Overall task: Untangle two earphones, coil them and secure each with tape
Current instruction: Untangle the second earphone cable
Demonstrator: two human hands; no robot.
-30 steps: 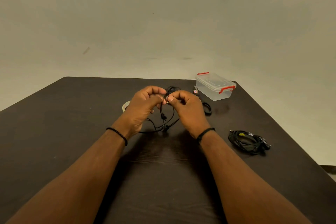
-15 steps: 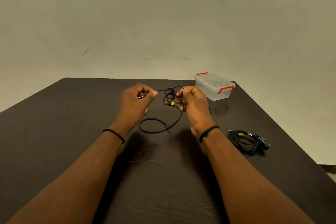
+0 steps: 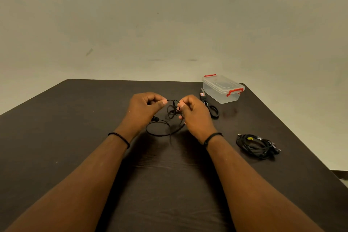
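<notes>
Both hands pinch the same black earphone cable (image 3: 174, 111) above the dark table (image 3: 75, 137). The left hand (image 3: 144, 106) has its fingers curled in, and its thumb and forefinger close on a strand of the cable that runs level toward the other hand. The right hand (image 3: 192, 112) is curled as well, its fingertips gripping a small bunch of loops that hangs in the gap between the two hands. From that bunch the cable drops to the tabletop, where it lies in one loose loop just below the hands, and an earbud (image 3: 155, 118) shows beside the left hand's heel. Each wrist wears a thin black band.

A second earphone (image 3: 257, 146) lies coiled in a bundle on the table, well apart to the right of the right forearm, with a bit of yellow tape on it. Black-handled scissors (image 3: 210, 106) lie just beyond the right hand, and next to them, at the table's far right corner, stands a clear plastic box (image 3: 223, 88) with a lid and red clips.
</notes>
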